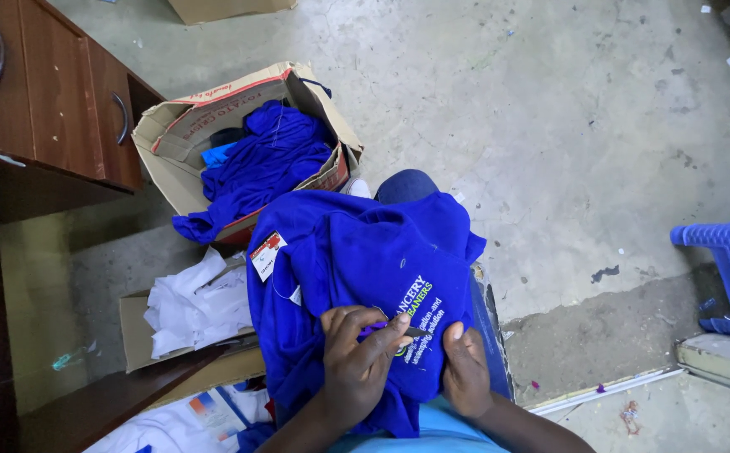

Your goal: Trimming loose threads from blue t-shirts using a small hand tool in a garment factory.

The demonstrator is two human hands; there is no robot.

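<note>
A royal-blue garment [356, 252] with light lettering on it lies over my lap, and a white and red tag [267, 254] hangs at its left side. My left hand [361, 356] rests on the cloth by the lettering, fingers pinched on a small purple tool [379, 329] whose thin metal tip points right. My right hand [466, 373] grips the garment's lower right edge, thumb on top. Both forearms enter from the bottom edge.
An open cardboard box [182, 126] holding more blue garments stands on the concrete floor ahead. A brown wooden cabinet [54, 92] is at the left. A lower box holds white cloth [197, 306]. A blue plastic stool [729, 268] sits at the right edge.
</note>
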